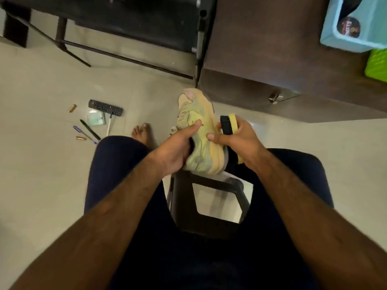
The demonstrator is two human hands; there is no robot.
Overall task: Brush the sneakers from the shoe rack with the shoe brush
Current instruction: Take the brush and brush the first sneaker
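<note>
Stool (238,186) far edge: sneaker (199,126) heel rests there | left hand (178,149) grips its collar, thumb on upper | right hand (238,139) grasps brush (228,124) beside sole | likely light, soft upper; hold at collar

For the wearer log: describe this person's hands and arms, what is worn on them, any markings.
The left hand and right hand are bare: no gloves, and no rings on the fingers that show. The left forearm and right forearm are uncovered and hairy, with no sleeve, watch, band or marking in view.
</note>
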